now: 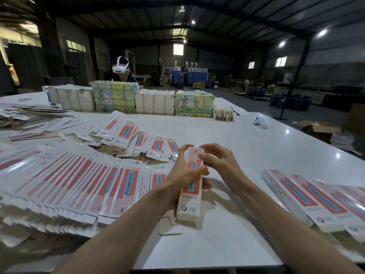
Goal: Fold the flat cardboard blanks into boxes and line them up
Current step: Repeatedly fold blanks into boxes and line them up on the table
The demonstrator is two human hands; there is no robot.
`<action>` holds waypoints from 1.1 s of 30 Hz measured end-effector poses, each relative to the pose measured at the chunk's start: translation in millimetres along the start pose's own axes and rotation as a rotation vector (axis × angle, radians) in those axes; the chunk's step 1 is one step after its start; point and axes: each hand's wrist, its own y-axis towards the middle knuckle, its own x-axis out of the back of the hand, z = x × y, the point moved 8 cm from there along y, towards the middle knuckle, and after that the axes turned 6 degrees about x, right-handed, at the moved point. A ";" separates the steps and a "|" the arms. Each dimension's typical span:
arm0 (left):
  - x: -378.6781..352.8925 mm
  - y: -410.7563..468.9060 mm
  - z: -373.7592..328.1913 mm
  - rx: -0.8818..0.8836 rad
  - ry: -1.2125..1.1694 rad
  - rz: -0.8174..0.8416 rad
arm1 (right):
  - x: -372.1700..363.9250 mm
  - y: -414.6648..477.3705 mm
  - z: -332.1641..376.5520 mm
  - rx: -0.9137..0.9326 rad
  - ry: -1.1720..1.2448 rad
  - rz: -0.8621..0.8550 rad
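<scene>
Centre of view: a long white cardboard box with red-and-blue print (190, 202), lying along the 12-to-6 o'clock line over the glossy white table (246, 139). The left hand (182, 173) grasps its middle. The right hand (219, 162) pinches its far end, at 12 o'clock. Fanned flat cardboard blanks (69, 182) lie at 9 o'clock of it, and a row of folded boxes (316, 198) at 3 o'clock.

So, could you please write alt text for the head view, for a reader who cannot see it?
A left hand grips the middle of a part-folded box over a white table while the right hand pinches its top end. Flat blanks fan out on the left; finished boxes lie in a row on the right.
</scene>
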 end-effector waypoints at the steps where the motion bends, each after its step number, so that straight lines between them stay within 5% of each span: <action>1: -0.3 0.3 0.1 0.007 -0.001 0.001 | 0.1 0.3 1.4 0.013 -0.006 -0.007; 8: 1.9 0.5 6.2 0.064 0.004 -0.042 | -1.0 -3.2 2.9 0.023 -0.043 -0.015; 12: -0.4 1.1 15.9 0.179 -0.210 -0.017 | -1.7 -2.4 6.0 0.063 -0.214 -0.004; 21: -9.4 -9.3 1.4 0.128 -0.687 0.078 | -23.8 -10.4 16.7 0.215 -0.727 0.145; 29: -15.8 -6.4 1.2 0.205 -0.659 0.195 | -25.8 -21.7 36.9 0.134 -1.024 0.276; 33: -8.6 -4.5 9.3 0.164 -0.309 -0.001 | 11.5 -40.2 48.9 0.086 -1.161 0.125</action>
